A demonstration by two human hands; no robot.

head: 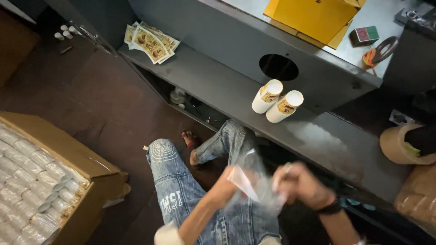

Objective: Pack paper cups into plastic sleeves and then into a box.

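Both hands—left hand, right hand—grip pinching a clear plastic bag, below the shelf edge.

Two white paper cup stacks lay tilted on the grey shelf, mid-frame, just beside each other. Printed sheets sat fanned at upper left of the shelf. Cardboard box w/ wrapped cup sleeves stood at lower left. Yellow folder, small red-green box & tape roll were on the table, top right.

A dim room with a dark brown floor and a grey metal workbench.
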